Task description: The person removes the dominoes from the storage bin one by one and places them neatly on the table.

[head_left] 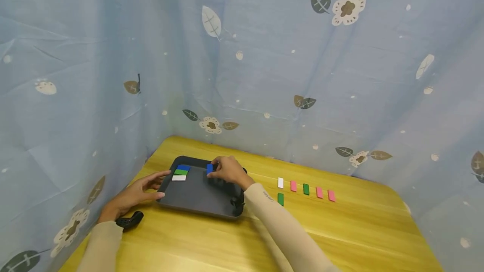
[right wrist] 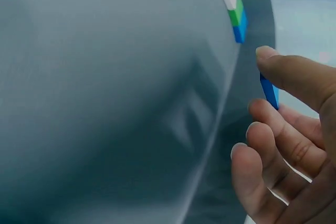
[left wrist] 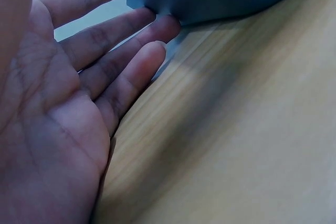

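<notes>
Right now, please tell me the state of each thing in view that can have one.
Dark grey rectangular tray: on the yellow wooden table, upright
Left hand: spread, touching the tray's side
Right hand: pinching a block
Pinched blue rectangular block: held over the tray
Blue, green and white rectangular blocks in the tray: lying in a row
White, green and pink rectangular blocks on the table: lying apart
Blue patterned fabric curtain: hanging, creased
</notes>
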A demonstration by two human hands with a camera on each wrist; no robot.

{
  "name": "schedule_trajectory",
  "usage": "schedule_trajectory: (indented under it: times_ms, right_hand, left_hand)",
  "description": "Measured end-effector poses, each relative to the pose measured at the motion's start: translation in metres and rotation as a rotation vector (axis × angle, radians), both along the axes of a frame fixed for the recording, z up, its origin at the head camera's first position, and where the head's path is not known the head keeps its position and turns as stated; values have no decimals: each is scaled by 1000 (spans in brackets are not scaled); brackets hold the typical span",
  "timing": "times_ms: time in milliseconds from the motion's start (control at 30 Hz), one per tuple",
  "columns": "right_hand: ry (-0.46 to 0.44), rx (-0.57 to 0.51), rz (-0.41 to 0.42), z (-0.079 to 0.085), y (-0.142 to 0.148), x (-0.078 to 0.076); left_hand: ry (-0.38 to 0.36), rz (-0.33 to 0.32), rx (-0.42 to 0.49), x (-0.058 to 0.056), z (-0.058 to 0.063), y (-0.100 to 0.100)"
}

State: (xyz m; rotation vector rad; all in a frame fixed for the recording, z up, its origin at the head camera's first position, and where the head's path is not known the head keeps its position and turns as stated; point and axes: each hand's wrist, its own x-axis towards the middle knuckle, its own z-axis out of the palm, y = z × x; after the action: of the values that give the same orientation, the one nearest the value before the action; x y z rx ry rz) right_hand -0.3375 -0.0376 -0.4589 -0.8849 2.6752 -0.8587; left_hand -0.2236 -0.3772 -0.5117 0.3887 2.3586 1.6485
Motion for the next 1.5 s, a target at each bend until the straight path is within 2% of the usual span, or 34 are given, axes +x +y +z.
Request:
schedule_trajectory:
  times_ms: [133, 400, 800, 1333, 1500]
  right_hand:
    - [41, 2, -8, 8, 15, -1]
    - [122, -14, -16, 15, 53, 2]
    - [137, -25, -87, 20, 119, 10]
    - [189, -6, -201, 9, 195, 29]
    - [158, -16, -230, 4, 213, 36]
  left_hand:
    - [-15, 3, 10, 3, -1, -2]
    - [-9, 3, -3, 0, -3, -2]
    - [-4, -5, 7, -3, -2, 1]
    - [-18, -5, 1, -4, -4, 2]
    - [-15, 3, -2, -3, -2, 2]
